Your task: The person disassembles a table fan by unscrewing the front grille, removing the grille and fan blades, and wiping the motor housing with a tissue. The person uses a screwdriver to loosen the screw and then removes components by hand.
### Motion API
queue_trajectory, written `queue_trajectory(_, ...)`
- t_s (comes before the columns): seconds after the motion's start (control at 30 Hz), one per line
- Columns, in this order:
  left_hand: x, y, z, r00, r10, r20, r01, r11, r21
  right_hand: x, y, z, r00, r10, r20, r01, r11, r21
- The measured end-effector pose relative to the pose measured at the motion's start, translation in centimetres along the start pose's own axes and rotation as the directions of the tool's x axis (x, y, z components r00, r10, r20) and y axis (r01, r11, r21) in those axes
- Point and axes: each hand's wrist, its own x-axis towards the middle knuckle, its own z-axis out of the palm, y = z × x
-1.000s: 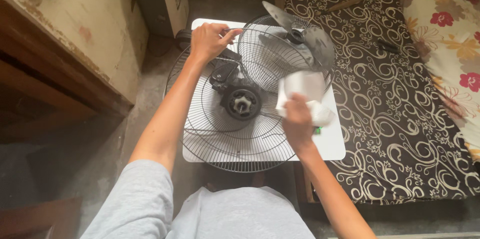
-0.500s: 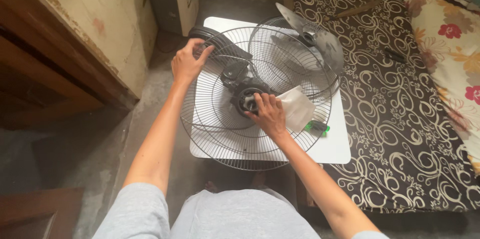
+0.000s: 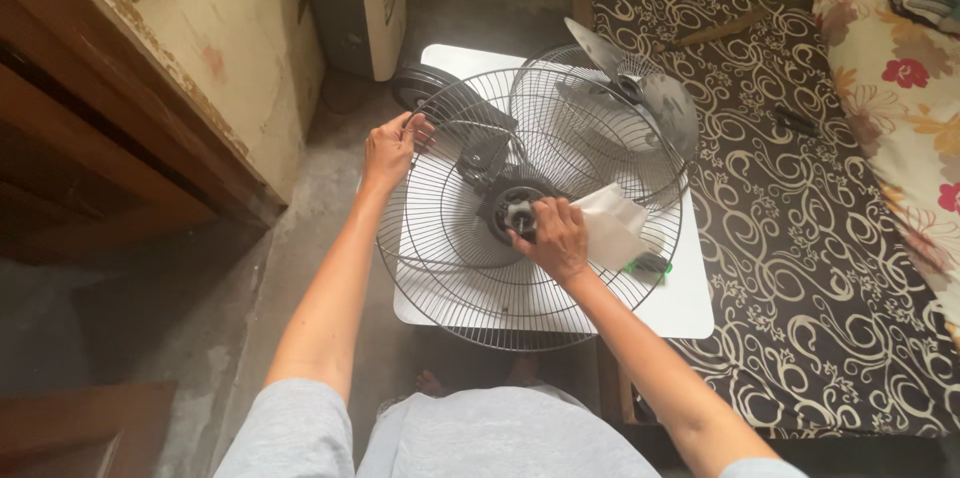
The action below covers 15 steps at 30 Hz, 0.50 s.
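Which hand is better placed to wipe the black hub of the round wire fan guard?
Right. The right hand already holds the white cloth at the black hub. The left hand grips the round wire fan guard at its rim, steadying it.

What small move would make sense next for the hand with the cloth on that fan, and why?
Probably a short circular rub around the dark hub. The right hand presses the white cloth at the centre of the wire fan guard, while the left hand grips the guard's rim, steadying it.
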Motion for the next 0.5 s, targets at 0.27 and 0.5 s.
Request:
queue_trajectory(0.27,0.1,-1.0,0.5,0.999,-0.049,0.011,0.049,0.999,-0.01,-1.0,0.7,1.2,0.996,-0.089,-0.019,0.088,0.995,-0.056)
queue_trajectory(0.5,0.0,-1.9,0.7,0.997,-0.071,0.011,0.071,0.997,-0.025,-0.9,1.5,1.5,0.986,-0.166,0.009,0.166,0.986,-0.029)
